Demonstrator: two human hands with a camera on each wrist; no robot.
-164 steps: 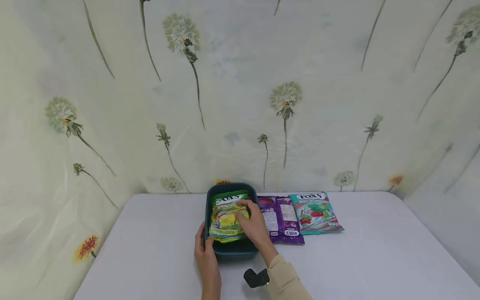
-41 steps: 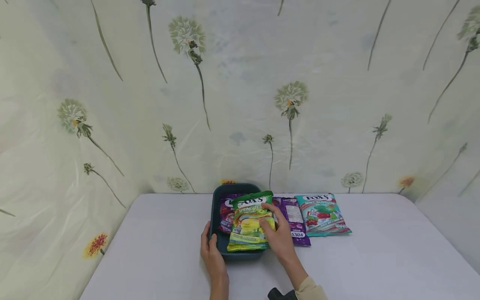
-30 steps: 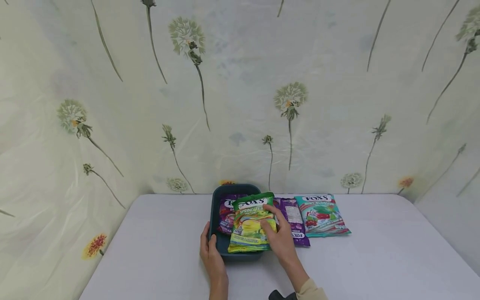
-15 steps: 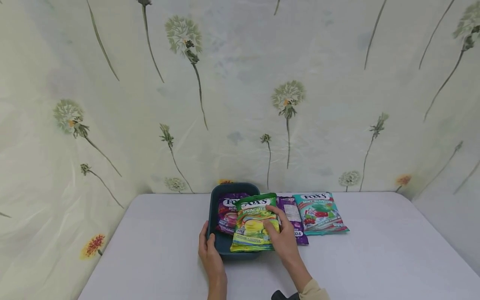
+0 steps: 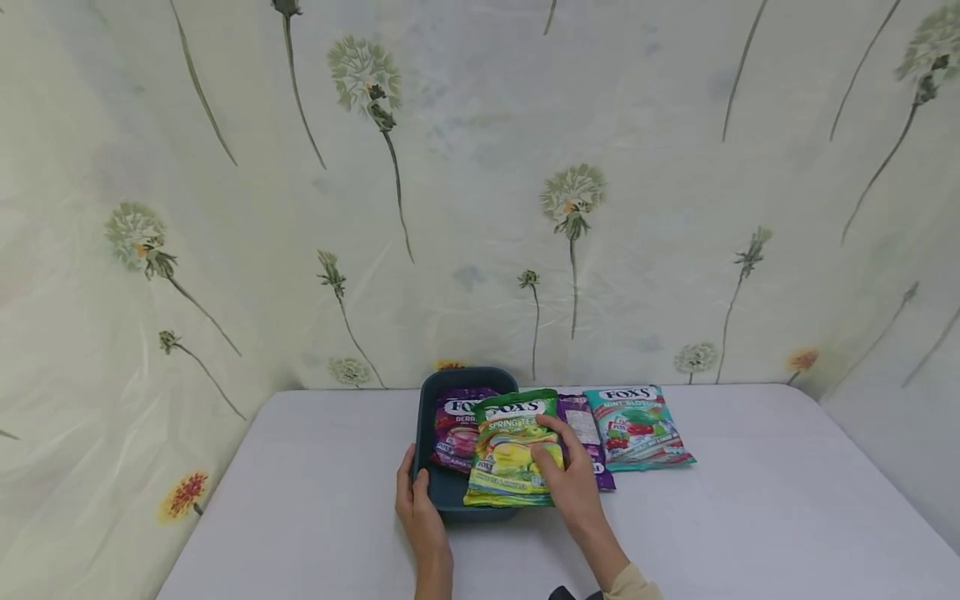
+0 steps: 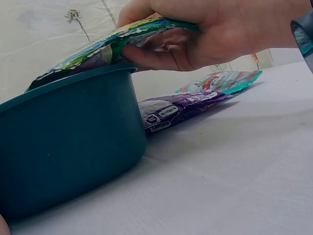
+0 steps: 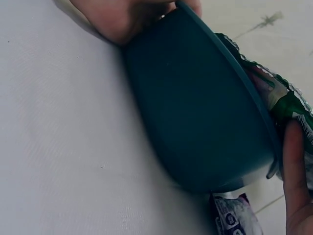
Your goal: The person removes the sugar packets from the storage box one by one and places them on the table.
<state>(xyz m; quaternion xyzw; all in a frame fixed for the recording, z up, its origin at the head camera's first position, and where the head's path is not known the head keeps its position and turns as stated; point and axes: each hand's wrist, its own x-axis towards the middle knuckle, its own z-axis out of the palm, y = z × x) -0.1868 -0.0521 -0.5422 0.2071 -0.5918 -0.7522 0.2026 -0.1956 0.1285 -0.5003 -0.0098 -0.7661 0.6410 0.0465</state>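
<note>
My left hand (image 5: 425, 521) holds the near left side of a dark teal plastic bin (image 6: 73, 142), its thumb at the rim. My right hand (image 5: 576, 479) grips a green and yellow Fox's Spring Tea candy bag (image 5: 513, 462) by its right side, thumb on top and fingers underneath. That bag slants over the bin's right rim, as the left wrist view shows. Inside the bin lies a dark purple Fox's candy bag (image 5: 453, 437), partly covered by the green one. In the right wrist view the bin's outer wall (image 7: 195, 107) fills the middle.
Right of the bin, a purple Fox's candy bag (image 6: 178, 110) lies back side up on the white tabletop (image 5: 315, 483). Beside it is a teal Fox's Mint Blossom candy bag (image 5: 637, 429). A dandelion-patterned sheet (image 5: 465, 208) hangs behind the table.
Since the oldest frame, my right hand has moved the green candy bag rightward from inside the bin to over its right rim, uncovering the dark purple bag. My left hand stays at the bin.
</note>
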